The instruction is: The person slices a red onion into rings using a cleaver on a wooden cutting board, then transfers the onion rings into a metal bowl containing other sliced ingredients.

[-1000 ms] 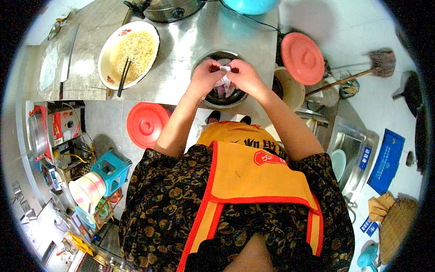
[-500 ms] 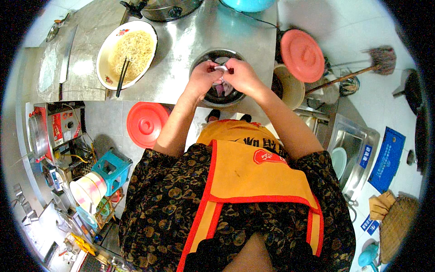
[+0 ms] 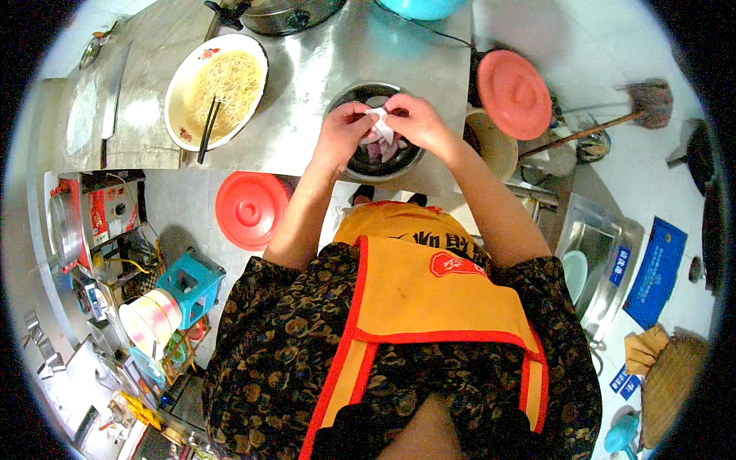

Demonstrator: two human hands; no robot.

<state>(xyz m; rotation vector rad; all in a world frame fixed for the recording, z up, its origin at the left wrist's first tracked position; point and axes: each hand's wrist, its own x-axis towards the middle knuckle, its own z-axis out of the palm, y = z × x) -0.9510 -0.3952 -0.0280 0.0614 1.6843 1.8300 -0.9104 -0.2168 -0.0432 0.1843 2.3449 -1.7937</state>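
At twelve o'clock of the person's body, over the steel counter (image 3: 322,146), both hands meet above a round metal bowl (image 3: 366,163). The left hand (image 3: 343,132) and the right hand (image 3: 418,123) each close their fingertips on a small white wrapper (image 3: 380,125), pinching it between them from either side; the wrapper hangs just over the bowl's open mouth. Pale and pinkish pieces lie inside the bowl beneath the hands, though what they are cannot be told.

At ten o'clock of the bowl, well apart on the same counter, stands a white enamel basin (image 3: 184,107) with a dark rim, filled with pale yellow noodles (image 3: 226,80). A pair of dark chopsticks (image 3: 208,130) rests slantwise across its near edge, the tips in the noodles.

At two o'clock of the bowl a salmon-red round lid (image 3: 514,93) covers a container beside the counter's edge, and a cream bucket (image 3: 497,146) sits just below it. At eight o'clock of the bowl, lower than the counter, lies a second red lid (image 3: 251,208). Farther toward seven o'clock stands a turquoise plastic stool (image 3: 192,284).

At three o'clock, near the picture's rim, a broom (image 3: 613,119) lies on the floor, with its head pointing outward. The person wears an orange apron (image 3: 429,291) with red trim over a dark patterned garment.
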